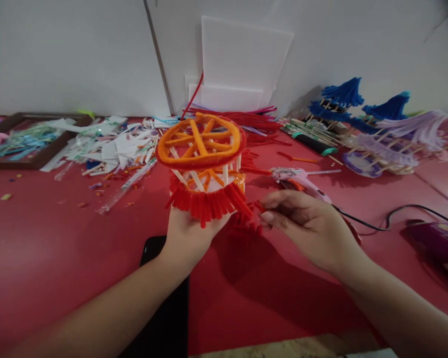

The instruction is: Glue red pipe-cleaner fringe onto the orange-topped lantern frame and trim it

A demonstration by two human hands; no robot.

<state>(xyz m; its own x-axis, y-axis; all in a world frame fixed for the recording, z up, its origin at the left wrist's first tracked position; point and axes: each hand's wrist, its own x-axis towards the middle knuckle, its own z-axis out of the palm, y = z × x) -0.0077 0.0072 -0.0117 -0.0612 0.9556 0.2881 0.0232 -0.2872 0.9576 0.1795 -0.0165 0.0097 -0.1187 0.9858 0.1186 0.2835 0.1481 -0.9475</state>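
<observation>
Orange-and-red craft model (198, 141) is held above the red desk (59, 248), its lower part gripped by the left hand (192, 231), whose fingers are mostly hidden. The right hand (306, 219), thumb and fingertips nearly together, pinches 1 short red piece (259, 205) just beside the model's red fringe (205, 203).

Place: craft workspace | Signs: red bench (59, 258), glue gun (310, 187), pipe cleaners (256, 121), white scraps (121, 148), blue-roofed models (342, 93)

white sheets (246, 54) against the grey wall (78, 54)
</observation>
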